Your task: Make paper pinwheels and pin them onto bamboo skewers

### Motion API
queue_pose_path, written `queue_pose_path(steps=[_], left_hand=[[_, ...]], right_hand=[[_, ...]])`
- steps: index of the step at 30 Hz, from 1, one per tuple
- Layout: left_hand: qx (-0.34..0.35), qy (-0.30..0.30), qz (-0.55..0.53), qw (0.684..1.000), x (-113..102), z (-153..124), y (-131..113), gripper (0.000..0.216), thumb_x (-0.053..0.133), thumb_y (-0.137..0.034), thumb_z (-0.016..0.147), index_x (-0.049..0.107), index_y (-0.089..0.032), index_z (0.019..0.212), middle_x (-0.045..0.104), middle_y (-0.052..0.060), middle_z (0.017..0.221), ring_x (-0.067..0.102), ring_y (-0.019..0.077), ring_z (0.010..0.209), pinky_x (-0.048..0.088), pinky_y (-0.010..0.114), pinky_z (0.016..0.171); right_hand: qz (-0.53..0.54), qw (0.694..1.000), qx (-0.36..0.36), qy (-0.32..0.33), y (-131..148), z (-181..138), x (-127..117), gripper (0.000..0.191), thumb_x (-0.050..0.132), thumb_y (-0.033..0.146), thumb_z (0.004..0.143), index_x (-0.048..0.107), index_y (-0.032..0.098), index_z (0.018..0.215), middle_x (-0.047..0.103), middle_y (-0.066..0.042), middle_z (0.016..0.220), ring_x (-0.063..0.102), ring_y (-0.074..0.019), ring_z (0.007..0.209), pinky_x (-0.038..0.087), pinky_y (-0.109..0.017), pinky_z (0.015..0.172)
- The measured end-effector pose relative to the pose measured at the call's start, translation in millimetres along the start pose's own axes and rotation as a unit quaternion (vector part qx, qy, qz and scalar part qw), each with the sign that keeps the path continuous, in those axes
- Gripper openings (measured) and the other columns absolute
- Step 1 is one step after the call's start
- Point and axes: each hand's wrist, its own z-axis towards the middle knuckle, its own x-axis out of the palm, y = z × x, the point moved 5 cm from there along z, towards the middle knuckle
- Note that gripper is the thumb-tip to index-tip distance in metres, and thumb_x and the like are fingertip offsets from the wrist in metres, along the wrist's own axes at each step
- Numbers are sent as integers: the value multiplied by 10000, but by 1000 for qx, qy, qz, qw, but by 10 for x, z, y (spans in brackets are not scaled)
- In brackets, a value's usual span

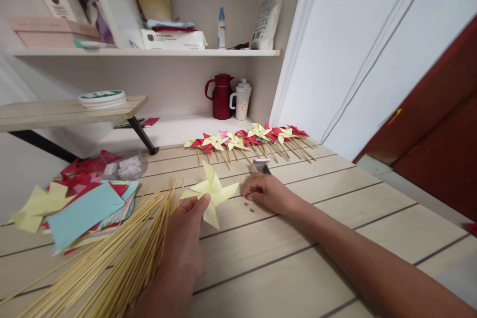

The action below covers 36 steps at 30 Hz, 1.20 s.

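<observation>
My left hand (186, 228) pinches a pale yellow paper pinwheel head (211, 193) by its lower blade, just above the wooden table (298, 258). My right hand (266, 191) rests on the table to the right of it, fingers curled over small metal bits (249, 206) lying on the planks. What its fingertips hold is hidden. A small silver box (261, 165) sits just behind that hand.
A heap of bamboo skewers (112, 253) lies at the front left, next to stacked coloured paper squares (82, 208). A row of finished red and yellow pinwheels (249, 141) lines the table's far edge. A red jug (221, 95) and cup (241, 99) stand behind.
</observation>
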Motion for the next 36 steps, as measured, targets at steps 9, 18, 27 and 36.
queue_pose_path(steps=[9, 18, 27, 36], left_hand=[[-5, 6, -2, 1000, 10, 5, 3, 306, 822, -416, 562, 701, -159, 677, 661, 19, 667, 566, 164, 691, 421, 318, 719], [-5, 4, -3, 1000, 9, 4, -4, 316, 828, -420, 555, 713, -161, 696, 676, 24, 685, 591, 181, 717, 430, 330, 737], [5, 10, 18, 1000, 18, -7, 14, 296, 796, -424, 605, 689, -164, 697, 638, -3, 657, 562, 155, 692, 410, 295, 710], [48, 6, 42, 998, 54, -63, 19, 295, 779, -428, 643, 670, -158, 689, 608, -15, 635, 493, 121, 618, 367, 256, 633]], right_hand=[[2, 1000, 12, -3, -1, 0, -3, 144, 619, 101, 785, 715, 205, 809, 706, -22, 832, 627, -166, 795, 457, -263, 719], [1, 1000, 9, -9, 10, 6, -8, 161, 610, 75, 767, 706, 204, 764, 693, -14, 796, 616, -163, 783, 442, -257, 706], [22, 998, 36, -42, -11, -12, -39, 124, 600, 166, 801, 700, 208, 741, 713, -13, 776, 618, -168, 713, 440, -274, 659], [143, 979, 25, -144, 364, -131, -340, 115, 662, 311, 829, 677, 224, 756, 680, -16, 826, 611, -194, 821, 458, -316, 764]])
